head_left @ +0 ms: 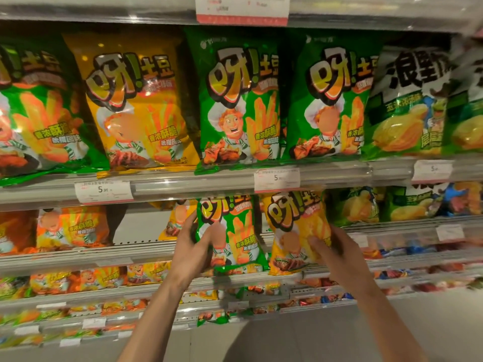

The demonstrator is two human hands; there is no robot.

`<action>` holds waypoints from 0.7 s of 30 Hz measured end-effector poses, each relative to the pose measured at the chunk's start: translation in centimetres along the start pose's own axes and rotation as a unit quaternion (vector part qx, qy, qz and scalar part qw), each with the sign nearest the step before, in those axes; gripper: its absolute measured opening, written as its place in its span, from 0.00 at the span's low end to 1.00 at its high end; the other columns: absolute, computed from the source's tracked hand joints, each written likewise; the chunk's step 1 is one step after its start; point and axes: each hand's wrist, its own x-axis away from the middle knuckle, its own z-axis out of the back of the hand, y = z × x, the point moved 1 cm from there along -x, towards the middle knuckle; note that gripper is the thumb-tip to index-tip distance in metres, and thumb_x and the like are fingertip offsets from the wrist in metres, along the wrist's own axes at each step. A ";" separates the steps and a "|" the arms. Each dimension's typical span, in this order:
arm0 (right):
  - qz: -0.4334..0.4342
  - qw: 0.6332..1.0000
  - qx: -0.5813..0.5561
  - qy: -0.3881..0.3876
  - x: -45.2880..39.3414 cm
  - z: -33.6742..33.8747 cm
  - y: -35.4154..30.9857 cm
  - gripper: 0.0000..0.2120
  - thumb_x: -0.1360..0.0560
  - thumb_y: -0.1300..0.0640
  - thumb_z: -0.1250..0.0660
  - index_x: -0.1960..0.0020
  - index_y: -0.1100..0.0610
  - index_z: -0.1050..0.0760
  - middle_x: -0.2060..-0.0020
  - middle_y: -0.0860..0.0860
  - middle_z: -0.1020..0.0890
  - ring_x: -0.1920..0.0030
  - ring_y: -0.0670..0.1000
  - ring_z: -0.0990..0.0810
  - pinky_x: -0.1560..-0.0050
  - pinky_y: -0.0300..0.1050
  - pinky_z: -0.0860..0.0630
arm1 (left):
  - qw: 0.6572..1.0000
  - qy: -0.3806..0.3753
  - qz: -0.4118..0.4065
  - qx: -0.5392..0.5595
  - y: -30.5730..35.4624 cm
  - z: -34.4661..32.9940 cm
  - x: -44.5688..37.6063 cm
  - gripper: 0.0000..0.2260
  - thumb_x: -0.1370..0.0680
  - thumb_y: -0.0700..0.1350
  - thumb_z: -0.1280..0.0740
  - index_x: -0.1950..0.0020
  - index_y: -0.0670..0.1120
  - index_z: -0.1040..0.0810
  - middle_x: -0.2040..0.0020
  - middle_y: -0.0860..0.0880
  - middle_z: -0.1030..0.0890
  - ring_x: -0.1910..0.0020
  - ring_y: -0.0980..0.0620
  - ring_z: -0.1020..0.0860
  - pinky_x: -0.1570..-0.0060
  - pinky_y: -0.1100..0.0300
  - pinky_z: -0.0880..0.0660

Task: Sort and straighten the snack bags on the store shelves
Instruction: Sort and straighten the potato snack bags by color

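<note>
My left hand (192,244) grips a green snack bag (230,233) by its left edge, thumb across the front, holding it upright before the front edge of the second shelf (146,253). Just to its right, my right hand (337,253) clasps a yellow snack bag (298,231) by its lower right side, fingers pressed into the front; the two bags stand side by side, close, and I cannot tell whether they touch. Both tops reach the front rail of the upper shelf (196,185), where a price tag (277,178) hangs above the yellow one. On the upper shelf, from left, stand a green bag cut off by the frame, a yellow shelf bag (136,100), two green shelf bags (235,97), then corn-flavour crisp bags (407,103), the last one blurred at the right edge. Behind my left hand a small yellow bag (177,220) is partly hidden. The lower shelves hold smaller packets too blurred to read.
</note>
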 end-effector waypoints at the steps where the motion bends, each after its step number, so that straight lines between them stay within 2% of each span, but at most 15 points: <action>1: 0.000 1.000 0.000 0.000 0.2 0.2 0.3 0.18 0.29 0.38 0.31 0.41 0.42 0.23 0.48 0.40 0.16 0.51 0.37 0.17 0.51 0.37 0.23 | 1.000 0.000 -0.006 -0.015 0.3 -0.5 -0.4 0.24 0.18 0.46 0.32 0.24 0.52 0.33 0.38 0.61 0.24 0.39 0.61 0.26 0.48 0.78 0.31; 4: -0.001 1.000 0.000 0.008 0.4 0.4 0.6 0.15 0.26 0.42 0.30 0.41 0.44 0.24 0.48 0.41 0.16 0.50 0.37 0.18 0.54 0.34 0.24 | 0.998 0.013 -0.008 -0.057 0.7 -1.7 -1.7 0.35 0.22 0.60 0.32 0.19 0.49 0.38 0.25 0.53 0.29 0.27 0.51 0.30 0.30 0.56 0.31; 5: -0.002 1.000 0.002 0.008 0.4 0.3 0.6 0.15 0.25 0.43 0.30 0.41 0.45 0.24 0.48 0.41 0.16 0.50 0.37 0.18 0.55 0.32 0.25 | 0.998 0.021 -0.007 -0.066 0.4 -1.9 -2.0 0.40 0.25 0.67 0.32 0.19 0.51 0.40 0.23 0.50 0.30 0.26 0.47 0.29 0.28 0.48 0.29; 7: -0.008 1.000 0.003 0.004 0.4 0.3 0.6 0.12 0.23 0.47 0.30 0.41 0.47 0.25 0.49 0.40 0.17 0.54 0.33 0.19 0.60 0.27 0.25 | 0.997 0.025 -0.006 -0.075 -0.4 -2.1 -2.8 0.47 0.32 0.78 0.36 0.19 0.56 0.41 0.24 0.45 0.28 0.28 0.38 0.26 0.34 0.37 0.25; 9: -0.014 1.000 -0.002 0.002 0.2 0.2 0.8 0.12 0.23 0.49 0.29 0.41 0.48 0.26 0.49 0.41 0.17 0.55 0.32 0.19 0.61 0.25 0.26 | 0.997 0.002 -0.008 -0.076 -0.4 -2.1 -2.5 0.48 0.33 0.79 0.37 0.19 0.59 0.44 0.24 0.45 0.28 0.27 0.38 0.28 0.33 0.39 0.26; 11: -0.016 1.000 0.000 0.002 0.2 0.1 1.0 0.14 0.23 0.49 0.29 0.40 0.49 0.26 0.49 0.42 0.17 0.52 0.35 0.19 0.60 0.25 0.25 | 0.996 -0.043 -0.014 -0.078 -0.4 -2.0 -2.0 0.50 0.33 0.74 0.29 0.18 0.59 0.47 0.22 0.52 0.32 0.24 0.47 0.31 0.28 0.44 0.29; 14: -0.016 1.000 -0.004 0.009 0.1 -0.1 1.3 0.14 0.23 0.48 0.29 0.40 0.49 0.26 0.48 0.42 0.17 0.50 0.37 0.20 0.61 0.24 0.26 | 0.993 -0.072 -0.023 -0.087 -1.4 -1.6 -2.1 0.50 0.35 0.66 0.21 0.20 0.60 0.43 0.26 0.57 0.26 0.28 0.53 0.26 0.29 0.47 0.27; 18: -0.020 1.000 -0.014 0.011 0.1 -0.2 1.5 0.16 0.24 0.45 0.29 0.39 0.46 0.26 0.48 0.40 0.18 0.48 0.38 0.20 0.56 0.30 0.28 | 0.997 -0.039 -0.011 -0.066 -1.1 -1.8 -2.6 0.52 0.33 0.62 0.20 0.18 0.57 0.46 0.22 0.54 0.31 0.24 0.50 0.31 0.28 0.51 0.29; 21: -0.021 0.999 -0.024 0.020 0.2 -0.1 1.9 0.16 0.25 0.43 0.29 0.41 0.48 0.25 0.49 0.43 0.16 0.47 0.44 0.17 0.52 0.39 0.23 | 0.998 -0.012 -0.021 -0.066 -0.5 -2.6 -3.1 0.46 0.27 0.53 0.22 0.17 0.50 0.47 0.24 0.56 0.32 0.24 0.50 0.33 0.30 0.56 0.32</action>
